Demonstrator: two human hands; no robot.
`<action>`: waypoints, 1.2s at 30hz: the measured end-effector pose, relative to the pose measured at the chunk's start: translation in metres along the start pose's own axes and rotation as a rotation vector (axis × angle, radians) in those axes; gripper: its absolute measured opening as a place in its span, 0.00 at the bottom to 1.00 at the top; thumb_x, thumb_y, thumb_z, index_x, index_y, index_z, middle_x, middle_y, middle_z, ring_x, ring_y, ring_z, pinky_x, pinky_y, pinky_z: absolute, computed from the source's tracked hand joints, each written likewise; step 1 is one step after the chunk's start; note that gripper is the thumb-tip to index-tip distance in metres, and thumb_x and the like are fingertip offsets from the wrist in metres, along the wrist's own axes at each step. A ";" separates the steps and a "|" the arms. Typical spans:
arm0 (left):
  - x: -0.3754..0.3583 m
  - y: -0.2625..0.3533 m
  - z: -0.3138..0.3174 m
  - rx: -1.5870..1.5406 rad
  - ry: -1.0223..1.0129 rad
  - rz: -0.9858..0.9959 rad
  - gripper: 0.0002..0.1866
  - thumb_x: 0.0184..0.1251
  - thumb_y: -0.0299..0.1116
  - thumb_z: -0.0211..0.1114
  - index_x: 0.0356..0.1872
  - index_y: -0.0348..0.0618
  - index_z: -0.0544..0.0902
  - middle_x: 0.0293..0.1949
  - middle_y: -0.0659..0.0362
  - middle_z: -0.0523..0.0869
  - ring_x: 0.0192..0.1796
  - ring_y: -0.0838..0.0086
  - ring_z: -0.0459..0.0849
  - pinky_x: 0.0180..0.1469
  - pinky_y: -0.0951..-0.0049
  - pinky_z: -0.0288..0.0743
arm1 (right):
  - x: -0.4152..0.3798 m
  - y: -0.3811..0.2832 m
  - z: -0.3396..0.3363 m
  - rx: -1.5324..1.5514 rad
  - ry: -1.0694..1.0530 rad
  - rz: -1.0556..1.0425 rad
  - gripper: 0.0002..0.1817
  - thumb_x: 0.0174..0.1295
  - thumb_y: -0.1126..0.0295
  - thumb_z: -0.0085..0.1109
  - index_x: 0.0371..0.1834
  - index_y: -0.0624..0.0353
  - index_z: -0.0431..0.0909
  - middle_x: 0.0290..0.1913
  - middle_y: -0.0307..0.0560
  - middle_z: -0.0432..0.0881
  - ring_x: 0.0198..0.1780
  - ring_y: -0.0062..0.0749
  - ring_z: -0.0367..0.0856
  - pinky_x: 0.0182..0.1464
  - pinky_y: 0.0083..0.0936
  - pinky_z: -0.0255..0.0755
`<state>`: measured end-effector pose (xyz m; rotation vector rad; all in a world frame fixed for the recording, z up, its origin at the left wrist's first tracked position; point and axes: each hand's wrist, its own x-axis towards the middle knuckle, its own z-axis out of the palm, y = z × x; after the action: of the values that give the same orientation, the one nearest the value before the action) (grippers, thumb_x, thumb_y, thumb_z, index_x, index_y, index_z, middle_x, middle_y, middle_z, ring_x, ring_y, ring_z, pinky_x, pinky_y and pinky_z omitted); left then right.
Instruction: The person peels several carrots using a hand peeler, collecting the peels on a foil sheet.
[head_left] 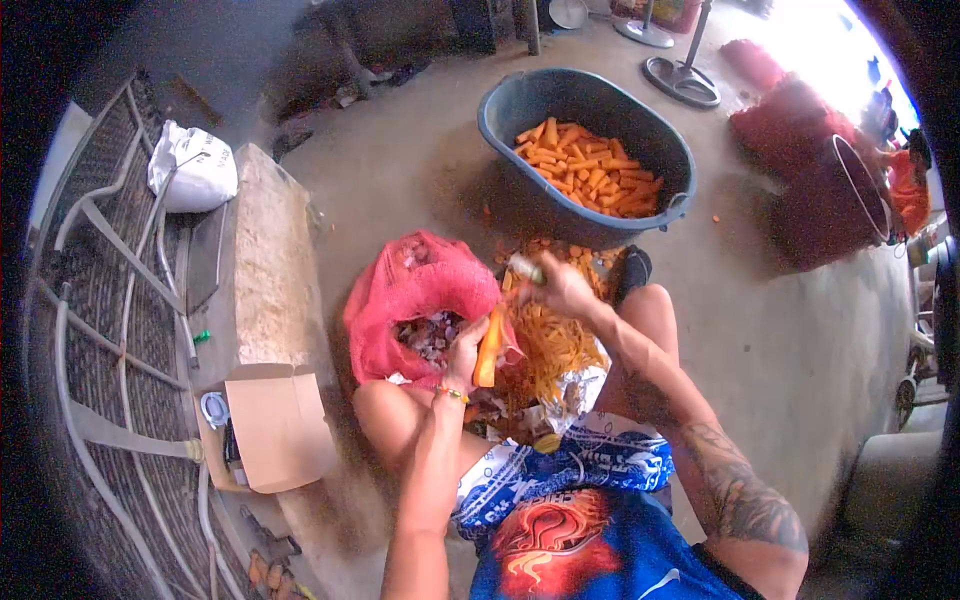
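A peeled orange carrot (pixel 489 350) is held upright in my left hand (pixel 464 352), its fingers wrapped round it. To the right and a little higher, my right hand (pixel 566 290) grips a small pale tool (pixel 526 268), blurred by motion, near the carrot's upper end. Carrot peelings (pixel 552 350) are heaped below my right hand, between my legs. Beside my left hand lies an open red mesh sack (pixel 425 290) with dark and whitish scraps (pixel 430 335) inside. Beyond my hands, a large dark tub (pixel 510 165) holds many peeled carrots (pixel 585 168).
An open cardboard box (pixel 280 430) and a white bag (pixel 195 170) are at the left, by a metal-framed bench (pixel 125 300). Red sacks (pixel 790 120) and a tilted container (pixel 835 205) stand at the right, near another person (pixel 908 185). A stand's round base (pixel 682 82) is behind the tub.
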<state>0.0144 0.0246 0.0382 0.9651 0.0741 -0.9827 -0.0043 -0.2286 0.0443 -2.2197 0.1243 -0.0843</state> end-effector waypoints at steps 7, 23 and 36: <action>0.004 0.000 0.005 -0.054 0.096 -0.006 0.20 0.78 0.51 0.54 0.51 0.46 0.82 0.32 0.61 0.85 0.29 0.70 0.85 0.31 0.68 0.82 | -0.014 -0.008 0.010 -0.116 -0.070 -0.182 0.28 0.56 0.51 0.75 0.50 0.56 0.73 0.38 0.61 0.85 0.43 0.62 0.85 0.44 0.52 0.77; 0.018 -0.014 -0.024 -0.111 0.097 -0.003 0.20 0.77 0.48 0.55 0.53 0.44 0.83 0.33 0.61 0.86 0.25 0.71 0.84 0.27 0.70 0.81 | 0.007 -0.008 -0.003 -0.053 0.155 0.074 0.26 0.60 0.55 0.74 0.53 0.57 0.75 0.38 0.56 0.89 0.44 0.51 0.89 0.43 0.46 0.79; 0.006 0.000 0.007 -0.056 0.155 0.079 0.20 0.78 0.50 0.54 0.49 0.43 0.83 0.29 0.57 0.84 0.24 0.71 0.82 0.24 0.69 0.77 | -0.017 -0.017 0.014 -0.082 -0.104 -0.221 0.27 0.57 0.52 0.76 0.50 0.55 0.75 0.38 0.55 0.85 0.44 0.56 0.86 0.44 0.46 0.78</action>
<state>0.0157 0.0160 0.0395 0.9840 0.1909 -0.8283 -0.0187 -0.2058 0.0491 -2.3072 -0.1779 -0.0864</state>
